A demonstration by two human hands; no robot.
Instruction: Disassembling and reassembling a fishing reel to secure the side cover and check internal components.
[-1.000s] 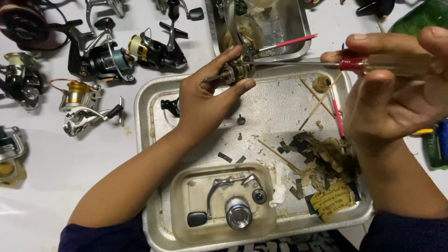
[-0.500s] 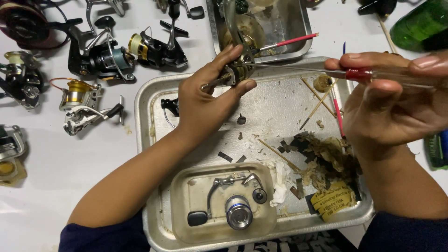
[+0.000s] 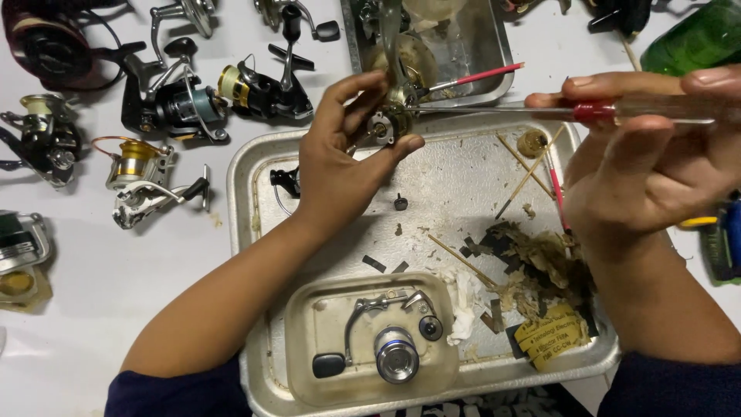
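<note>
Right hand [image 3: 656, 166] lower now — screwdriver [image 3: 540, 112] level.

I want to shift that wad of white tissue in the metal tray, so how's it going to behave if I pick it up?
The white tissue looks crumpled and thin, so probably floppy and very light. It appears soiled beside the brown debris, so it may tear or cling to the tray.

Your left hand [image 3: 340, 166] and right hand [image 3: 648, 166] are bare, with no gloves, rings or watch showing. Your forearms are uncovered; dark navy sleeves sit pushed up near both elbows.
</note>
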